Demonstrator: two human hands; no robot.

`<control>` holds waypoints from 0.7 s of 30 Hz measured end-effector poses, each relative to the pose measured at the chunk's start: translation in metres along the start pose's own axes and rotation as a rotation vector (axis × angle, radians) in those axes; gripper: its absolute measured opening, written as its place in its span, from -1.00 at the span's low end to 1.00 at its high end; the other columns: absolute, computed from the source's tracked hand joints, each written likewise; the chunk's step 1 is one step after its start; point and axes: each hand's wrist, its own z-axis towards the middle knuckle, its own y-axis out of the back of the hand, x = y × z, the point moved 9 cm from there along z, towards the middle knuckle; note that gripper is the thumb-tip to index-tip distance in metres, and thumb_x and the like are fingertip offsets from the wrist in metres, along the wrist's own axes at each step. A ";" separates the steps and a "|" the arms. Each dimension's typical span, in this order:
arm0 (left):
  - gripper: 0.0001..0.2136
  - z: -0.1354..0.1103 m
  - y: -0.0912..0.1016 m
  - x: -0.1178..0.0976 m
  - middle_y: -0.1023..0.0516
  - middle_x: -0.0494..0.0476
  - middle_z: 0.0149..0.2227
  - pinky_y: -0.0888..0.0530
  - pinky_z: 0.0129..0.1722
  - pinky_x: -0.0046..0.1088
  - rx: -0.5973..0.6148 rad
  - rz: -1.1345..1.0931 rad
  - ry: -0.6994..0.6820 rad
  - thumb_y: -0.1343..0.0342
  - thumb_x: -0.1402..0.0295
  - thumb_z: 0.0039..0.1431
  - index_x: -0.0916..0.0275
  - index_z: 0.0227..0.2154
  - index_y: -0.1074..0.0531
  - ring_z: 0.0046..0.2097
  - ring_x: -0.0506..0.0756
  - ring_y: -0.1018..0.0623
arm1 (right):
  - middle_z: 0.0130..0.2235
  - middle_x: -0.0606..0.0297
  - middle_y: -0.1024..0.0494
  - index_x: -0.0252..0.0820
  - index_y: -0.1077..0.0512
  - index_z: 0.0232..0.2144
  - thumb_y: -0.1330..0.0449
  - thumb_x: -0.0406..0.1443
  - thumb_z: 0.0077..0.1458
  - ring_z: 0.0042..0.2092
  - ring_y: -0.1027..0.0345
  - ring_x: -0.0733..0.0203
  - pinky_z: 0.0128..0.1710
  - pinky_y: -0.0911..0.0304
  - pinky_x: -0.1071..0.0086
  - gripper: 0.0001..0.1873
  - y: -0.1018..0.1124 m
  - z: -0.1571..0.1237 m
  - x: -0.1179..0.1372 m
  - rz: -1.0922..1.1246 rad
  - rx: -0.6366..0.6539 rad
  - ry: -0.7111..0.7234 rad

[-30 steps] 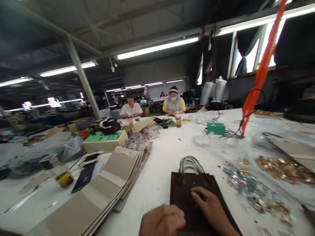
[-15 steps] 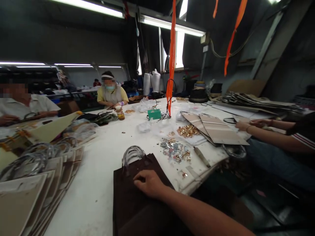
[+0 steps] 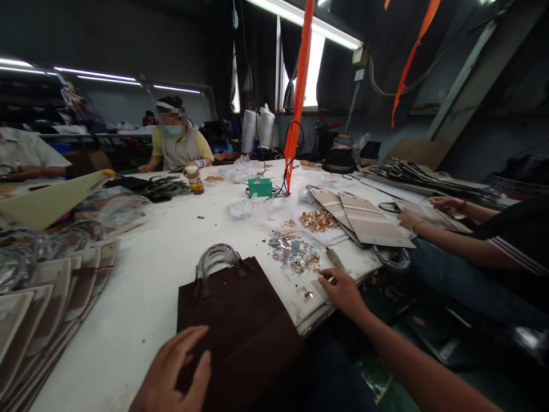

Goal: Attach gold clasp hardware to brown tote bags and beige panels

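Observation:
A dark brown handbag point(image 3: 240, 320) lies flat on the white table in front of me, its handles point(image 3: 217, 256) wrapped in clear plastic. At the bag's lower left edge, my left hand point(image 3: 174, 369) is open, thumb and fingers apart. My right hand point(image 3: 345, 294) reaches to the table's near edge, its fingers partly bent and apart, with nothing visible in them. Just beyond its fingertips lies a slim tool with a greenish-grey handle point(image 3: 335, 259); its tip is hidden. A few gold metal fittings point(image 3: 307, 293) lie left of that hand.
Silvery pieces point(image 3: 287, 249) and a heap of gold fittings point(image 3: 318, 220) lie ahead. Beige panels point(image 3: 373, 220) are at right, near a co-worker's hands point(image 3: 409, 220). Beige bags point(image 3: 51, 297) stack at left. A green box point(image 3: 259, 187) stands by a hanging orange strip point(image 3: 298, 97).
My right hand has moved off the handbag, rightward to the table edge near the tool. My left hand has come into view at the bag's left side. The camera view has shifted slightly.

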 end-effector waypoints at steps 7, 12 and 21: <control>-0.23 -0.015 -0.030 0.120 -0.53 0.40 0.06 -0.41 0.21 0.08 0.034 0.007 0.401 -0.06 -0.26 0.03 0.31 0.10 -0.40 0.09 0.41 -0.53 | -0.27 0.29 -0.58 -0.06 -0.59 -0.10 -0.30 -0.16 0.07 -0.25 -0.45 0.10 -0.21 -0.28 0.26 -0.67 -0.013 0.032 -0.021 -0.194 0.025 -0.042; -0.32 -0.005 -0.021 0.104 -0.54 0.37 0.05 -0.40 0.21 0.05 -0.045 0.009 0.355 -0.05 -0.20 0.09 0.28 0.05 -0.44 0.09 0.38 -0.52 | -0.30 0.22 -0.59 -0.16 -0.60 -0.12 -0.18 -0.21 0.12 -0.25 -0.47 0.06 -0.17 -0.31 0.21 -0.67 -0.016 0.035 -0.017 -0.179 0.057 -0.017; -0.57 0.025 -0.025 0.096 -0.48 0.30 -0.01 -0.29 0.26 0.00 -0.003 -0.020 0.428 -0.14 0.04 0.11 0.23 -0.07 -0.48 0.16 0.36 -0.41 | -0.32 0.30 -0.57 -0.09 -0.56 -0.01 -0.32 -0.02 0.08 -0.44 -0.41 0.19 -0.43 -0.34 0.30 -0.53 -0.075 -0.031 0.131 0.566 0.351 0.007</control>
